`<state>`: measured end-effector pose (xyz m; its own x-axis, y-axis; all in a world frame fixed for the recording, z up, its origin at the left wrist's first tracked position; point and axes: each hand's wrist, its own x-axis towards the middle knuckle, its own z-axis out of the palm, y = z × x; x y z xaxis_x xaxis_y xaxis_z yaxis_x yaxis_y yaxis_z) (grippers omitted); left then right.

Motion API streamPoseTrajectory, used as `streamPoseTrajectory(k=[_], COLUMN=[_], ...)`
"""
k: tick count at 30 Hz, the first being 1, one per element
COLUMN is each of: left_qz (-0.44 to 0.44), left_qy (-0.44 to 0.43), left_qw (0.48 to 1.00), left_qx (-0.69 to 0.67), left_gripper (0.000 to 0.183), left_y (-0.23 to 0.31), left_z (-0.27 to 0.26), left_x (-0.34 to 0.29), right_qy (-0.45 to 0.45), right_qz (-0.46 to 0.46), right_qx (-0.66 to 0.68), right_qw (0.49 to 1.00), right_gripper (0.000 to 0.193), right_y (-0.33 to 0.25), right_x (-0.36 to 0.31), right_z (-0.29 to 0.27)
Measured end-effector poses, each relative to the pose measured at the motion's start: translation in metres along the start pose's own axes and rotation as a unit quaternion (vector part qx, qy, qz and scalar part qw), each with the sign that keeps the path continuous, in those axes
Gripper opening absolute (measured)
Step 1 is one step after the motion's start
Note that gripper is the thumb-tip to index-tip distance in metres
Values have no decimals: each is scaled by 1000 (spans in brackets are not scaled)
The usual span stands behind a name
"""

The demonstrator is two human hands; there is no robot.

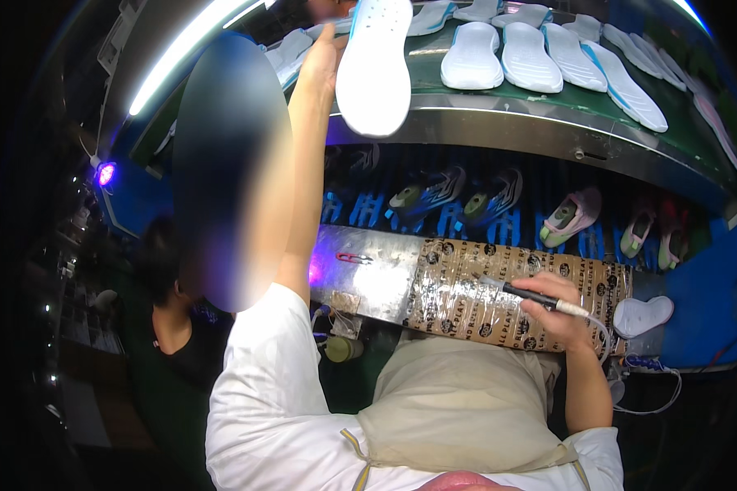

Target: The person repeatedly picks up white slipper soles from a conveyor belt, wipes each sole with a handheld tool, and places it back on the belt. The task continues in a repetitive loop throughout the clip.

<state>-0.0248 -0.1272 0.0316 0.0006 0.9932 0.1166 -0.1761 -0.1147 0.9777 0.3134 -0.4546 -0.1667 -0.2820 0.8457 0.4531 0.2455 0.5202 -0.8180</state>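
The left grip (324, 61) clasped a white sole (374, 74) at the green shelf's (428, 84) front edge; the right grip (563, 309) was wrapped round a hose-fed brush (517, 290) above the desk (458, 313). Fetching seemed in hand; the next move probably called for lowering the sole toward the brush.

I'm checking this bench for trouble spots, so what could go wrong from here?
The white sole might slip, since the left hand appears to hold it only along one side. The thin tube from the pen-like tool in the right hand could catch the smaller sole lying beside it.
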Motion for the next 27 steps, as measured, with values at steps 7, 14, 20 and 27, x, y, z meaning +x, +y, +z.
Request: streamPoseTrajectory(k=[7, 14, 20, 27], left_qz=[184, 137, 153, 76], left_qy=[200, 145, 114, 18], left_qw=[525, 474, 975, 997], left_qx=[806, 858, 111, 20], left_gripper=[75, 43, 33, 39], left_y=[-28, 11, 3, -89], left_z=[-82, -203, -163, -93], left_x=[70, 77, -21, -165], right_qy=[76, 55, 52, 162], right_qz=[95, 107, 109, 132], right_qx=[-1, 49, 75, 167], right_qw=[993, 992, 990, 964], right_gripper=[30, 30, 30, 27], right_y=[12, 20, 36, 56], right_x=[-31, -19, -17, -25], right_z=[-8, 7, 20, 33])
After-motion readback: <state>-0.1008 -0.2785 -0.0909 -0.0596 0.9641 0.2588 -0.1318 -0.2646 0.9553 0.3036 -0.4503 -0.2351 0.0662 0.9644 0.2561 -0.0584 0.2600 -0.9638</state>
